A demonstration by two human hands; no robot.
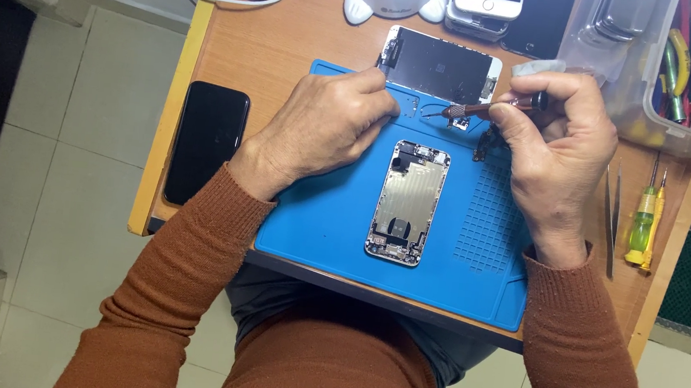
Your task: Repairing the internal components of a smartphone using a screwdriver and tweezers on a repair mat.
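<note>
1. Right hand (560,148): fingers closed around a slim dark-handled screwdriver (491,109), held near level, with its tip pointing left toward a small part (459,122) on the upper edge of the blue work mat (316,225).
2. Left hand (327,124): curled, knuckles up, fingertips pressed down on the mat just left of the small part. Whether it pinches anything cannot be told; the fingertips are hidden.
3. Work piece: the small part lies on the mat between the two hands, just below the detached screen panel (440,65), which rests face-down across the mat's top edge. The opened phone body (407,202) lies upright in the mat's centre, apart from both hands.
4. Judgement on method: the tip should seat squarely in the fastener before any turn; the shallow angle of the tool risks slipping. The left fingertips should brace the part firmly yet stay off the tip's path.
5. Judgement on risk: a thin dark cable near the part could snag; loose screws belong in the mat's grid area (487,226).
6. Surroundings: a black phone (207,141) lies on the wooden desk (275,50) to the left; tweezers (615,214) and a green screwdriver (640,225) lie right; a clear tool bin (629,104) stands behind.
</note>
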